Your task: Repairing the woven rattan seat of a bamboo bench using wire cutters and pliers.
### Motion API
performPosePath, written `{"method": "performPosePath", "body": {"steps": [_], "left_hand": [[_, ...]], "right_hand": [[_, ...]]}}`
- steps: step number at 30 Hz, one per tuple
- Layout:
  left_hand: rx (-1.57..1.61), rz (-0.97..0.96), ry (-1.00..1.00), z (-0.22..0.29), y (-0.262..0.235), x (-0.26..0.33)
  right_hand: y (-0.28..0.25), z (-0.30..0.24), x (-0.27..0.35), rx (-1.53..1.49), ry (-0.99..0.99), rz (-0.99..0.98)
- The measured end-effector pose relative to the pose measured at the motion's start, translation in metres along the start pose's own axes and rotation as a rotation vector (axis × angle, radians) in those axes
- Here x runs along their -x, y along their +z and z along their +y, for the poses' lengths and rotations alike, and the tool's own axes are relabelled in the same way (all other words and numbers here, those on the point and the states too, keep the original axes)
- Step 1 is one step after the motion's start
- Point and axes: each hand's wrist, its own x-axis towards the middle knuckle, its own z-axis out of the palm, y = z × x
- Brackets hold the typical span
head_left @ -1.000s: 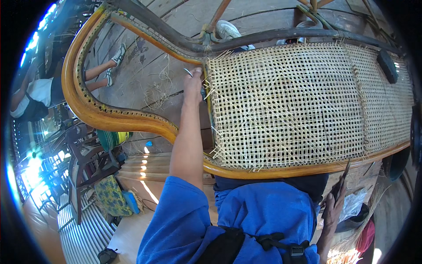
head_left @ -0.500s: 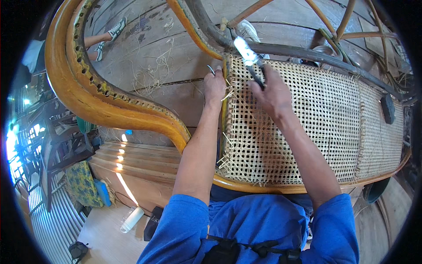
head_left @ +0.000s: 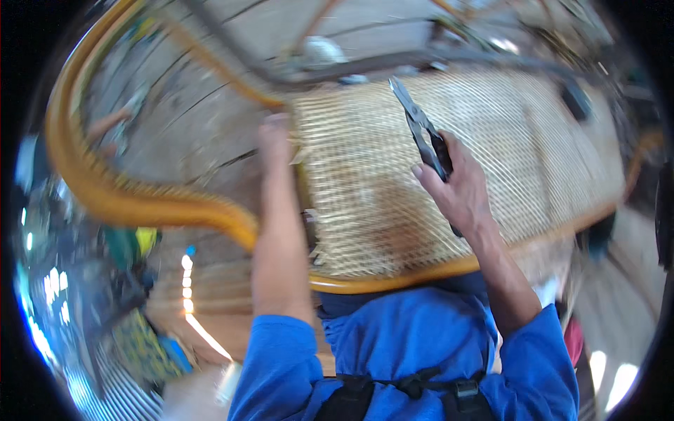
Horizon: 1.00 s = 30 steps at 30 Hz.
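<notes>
A woven cane panel (head_left: 505, 175) lies in a curved yellow rattan frame (head_left: 140, 203) just in front of me. My left hand (head_left: 275, 144) rests at the panel's left edge, fingers on the loose cane ends there. Over the middle of the weave, my right hand (head_left: 456, 189) grips a pair of dark pliers (head_left: 421, 130) whose jaws point up and away from me. The picture is blurred by motion.
A dark bent rod (head_left: 393, 62) runs along the panel's far edge. Wooden floorboards (head_left: 189, 133) lie beyond the frame. Down at the lower left are patterned cloth (head_left: 144, 347) and bright patches of light. My blue sleeves fill the bottom.
My right hand came into view with the pliers and has now drawn back toward me over the weave. The view has swung; my left hand stays at the panel's left edge.
</notes>
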Motion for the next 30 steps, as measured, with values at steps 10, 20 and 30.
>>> {"method": "performPosePath", "body": {"steps": [10, 20, 30], "left_hand": [[-0.225, 0.116, 0.33, 0.055, -0.063, 0.007], [-0.165, -0.039, 0.223, 0.145, -0.045, 0.164], [-0.161, -0.08, 0.124, 0.131, -0.05, 0.248]], "right_hand": [[-0.07, 0.173, 0.383, 0.163, 0.692, 0.174], [-0.045, 0.213, 0.407, 0.249, 0.639, 0.138], [-0.037, 0.227, 0.344, 0.267, 0.808, 0.226]]}}
